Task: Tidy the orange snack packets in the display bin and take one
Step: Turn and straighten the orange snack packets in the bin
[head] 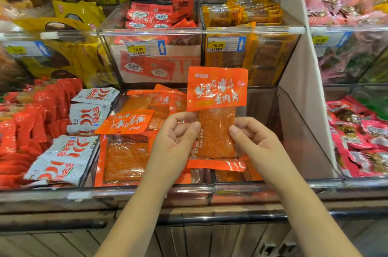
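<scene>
An orange snack packet [217, 97] with white lettering and a clear window stands upright above the display bin [304, 130], held by both hands. My left hand [176, 141] pinches its lower left edge and my right hand [256, 141] grips its lower right edge. Several more orange packets [126, 151] lie in the left part of the same clear bin, some flat, one [126, 121] turned upside down on top. The bin's right part shows bare bottom.
White chilli-print packets [88, 118] and red packets [31, 130] fill the bins to the left. Pink and red packets [361, 137] lie in the right bin. Upper clear bins [151, 32] carry price tags [144, 47]. A wooden counter front [189, 235] runs below.
</scene>
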